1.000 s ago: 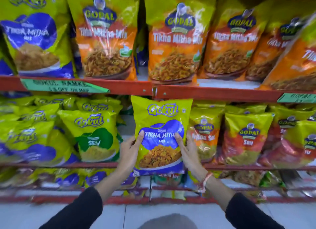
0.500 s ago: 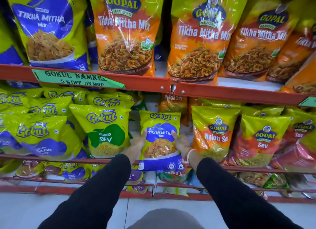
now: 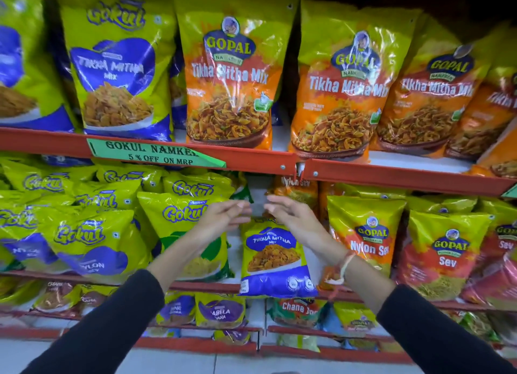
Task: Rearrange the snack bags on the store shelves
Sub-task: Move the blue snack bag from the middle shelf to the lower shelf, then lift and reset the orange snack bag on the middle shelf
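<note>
A small yellow and blue Gokul Tikha Mitha Mix bag (image 3: 272,257) stands on the middle shelf (image 3: 207,286), in the gap between a Gokul Sev bag (image 3: 207,262) and a Gopal Nylon Sev bag (image 3: 366,234). Its bottom edge hangs a little over the shelf lip. My left hand (image 3: 223,217) and my right hand (image 3: 291,217) hover just above the bag's top, fingers spread and slightly blurred, holding nothing. Their fingertips nearly meet over the gap.
The red upper shelf rail (image 3: 391,178) with a green Gokul Namkeen price tag (image 3: 154,152) runs right above my hands. Large Gopal Tikha Mitha Mix bags (image 3: 232,80) stand on top. Gokul bags (image 3: 92,239) crowd the left, Gopal Sev bags (image 3: 444,253) the right. More packets fill the lower shelf (image 3: 221,312).
Both hands carried the Tikha Mitha Mix bag forward into the gap on the middle shelf, let it go, and rose above its top. The camera moved closer.
</note>
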A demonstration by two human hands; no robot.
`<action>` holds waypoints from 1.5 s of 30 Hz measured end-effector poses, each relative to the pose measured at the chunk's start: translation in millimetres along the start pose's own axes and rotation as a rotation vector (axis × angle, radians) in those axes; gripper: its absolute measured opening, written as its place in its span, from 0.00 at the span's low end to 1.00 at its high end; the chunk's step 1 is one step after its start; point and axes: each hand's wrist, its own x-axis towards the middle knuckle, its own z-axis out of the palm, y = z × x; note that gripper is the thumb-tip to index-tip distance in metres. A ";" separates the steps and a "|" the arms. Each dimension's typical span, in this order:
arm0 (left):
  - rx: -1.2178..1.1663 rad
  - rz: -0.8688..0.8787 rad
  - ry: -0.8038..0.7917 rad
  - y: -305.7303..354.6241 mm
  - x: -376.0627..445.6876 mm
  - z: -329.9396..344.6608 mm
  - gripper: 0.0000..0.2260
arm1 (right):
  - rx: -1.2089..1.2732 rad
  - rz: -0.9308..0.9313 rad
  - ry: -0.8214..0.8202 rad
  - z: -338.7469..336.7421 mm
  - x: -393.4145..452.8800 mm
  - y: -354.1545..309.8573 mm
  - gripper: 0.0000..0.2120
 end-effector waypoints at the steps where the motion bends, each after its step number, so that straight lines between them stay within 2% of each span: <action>1: -0.023 0.062 0.016 15.7 -3.8 -8.2 0.15 | 0.028 -0.065 -0.021 0.1 1.8 -18.4 0.16; 5: -0.095 0.343 0.186 70.7 -10.7 -50.1 0.14 | 0.149 -0.274 -0.012 10.8 17.2 -91.4 0.17; 8: -0.156 0.504 0.454 97.7 -4.9 -85.2 0.11 | 0.184 -0.348 -0.014 25.8 39.4 -134.4 0.21; 11: -0.201 0.586 0.739 110.5 3.3 -118.9 0.11 | 0.197 -0.358 -0.027 46.2 60.0 -166.4 0.25; 13: -0.220 0.603 0.793 116.2 4.8 -131.4 0.13 | 0.209 -0.344 -0.036 61.8 68.5 -181.6 0.28; 15: -0.194 0.608 0.762 117.5 3.9 -133.7 0.14 | 0.217 -0.329 -0.041 76.4 75.0 -191.3 0.30; 17: -0.173 0.592 0.673 117.2 5.2 -131.7 0.15 | 0.181 -0.355 0.032 82.8 78.3 -194.9 0.29; 22: -0.084 0.482 0.480 118.5 19.6 -115.9 0.17 | 0.095 -0.545 0.600 54.6 72.4 -180.2 0.20; 25: -0.033 0.422 0.428 127.7 29.7 -97.7 0.21 | 0.025 -0.544 0.749 27.3 76.2 -167.1 0.23; 28: -0.030 0.408 0.410 138.0 40.4 -87.1 0.23 | 0.064 -0.410 0.676 15.2 81.2 -154.7 0.34; 32: -0.052 0.383 0.395 142.1 48.7 -78.9 0.24 | 0.116 -0.192 0.404 12.9 80.8 -142.8 0.40; 35: -0.021 0.412 0.302 143.5 40.1 -75.1 0.25 | 0.116 -0.237 0.333 5.3 78.4 -135.9 0.47; 40: 0.027 0.523 0.248 140.1 31.2 -85.3 0.30 | 0.140 -0.308 0.321 -8.7 71.3 -131.8 0.44; 43: -0.034 0.592 0.317 143.8 24.8 -77.4 0.31 | 0.180 -0.391 0.335 -15.4 61.0 -134.6 0.33; 45: -0.067 0.619 0.348 146.2 19.3 -71.6 0.32 | 0.202 -0.420 0.342 -20.4 54.5 -135.9 0.30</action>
